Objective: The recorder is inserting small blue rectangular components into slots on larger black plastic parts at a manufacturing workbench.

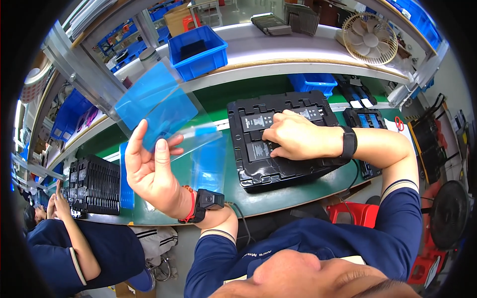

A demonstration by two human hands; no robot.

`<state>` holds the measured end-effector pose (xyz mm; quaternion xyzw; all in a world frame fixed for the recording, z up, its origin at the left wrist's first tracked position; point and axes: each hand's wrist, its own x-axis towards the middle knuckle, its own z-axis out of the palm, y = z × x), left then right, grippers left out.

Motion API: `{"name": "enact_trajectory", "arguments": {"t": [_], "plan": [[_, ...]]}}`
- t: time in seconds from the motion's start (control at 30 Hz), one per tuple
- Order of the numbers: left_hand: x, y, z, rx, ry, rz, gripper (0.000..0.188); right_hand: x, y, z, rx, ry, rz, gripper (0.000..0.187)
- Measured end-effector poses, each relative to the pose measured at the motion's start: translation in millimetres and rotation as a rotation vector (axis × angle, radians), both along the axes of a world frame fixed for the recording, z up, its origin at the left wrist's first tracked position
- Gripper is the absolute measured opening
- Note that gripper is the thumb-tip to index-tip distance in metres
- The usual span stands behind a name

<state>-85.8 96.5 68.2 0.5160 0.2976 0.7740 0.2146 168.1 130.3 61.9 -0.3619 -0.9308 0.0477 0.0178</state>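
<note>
My left hand (158, 166) is raised over the left part of the bench, fingers bent around a clear plastic sheet with blue film panels (171, 116). Another clear-and-blue film sheet (207, 161) lies on the green bench top below it. My right hand (294, 135) rests over a stack of black plastic trays (263, 174), its fingers curled down into the top tray. Flat black batteries (257, 150) with white print sit in that tray's pockets, right beside my fingertips. Whatever is between those fingertips is hidden.
A blue bin (201, 54) and a fan (370, 39) stand on the shelf behind. Another tray stack (94, 185) is at the left, near a co-worker's hands (58, 204). Red scissors (399, 124) lie at the right. A red stool (355, 213) is below the bench.
</note>
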Motion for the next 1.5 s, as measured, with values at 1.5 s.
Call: {"name": "enact_trajectory", "arguments": {"t": [1.5], "plan": [[64,-3,0,-0.048,0.841,-0.391,0.014,37,-81,-5,0.664,0.884,-0.017,0.022]]}}
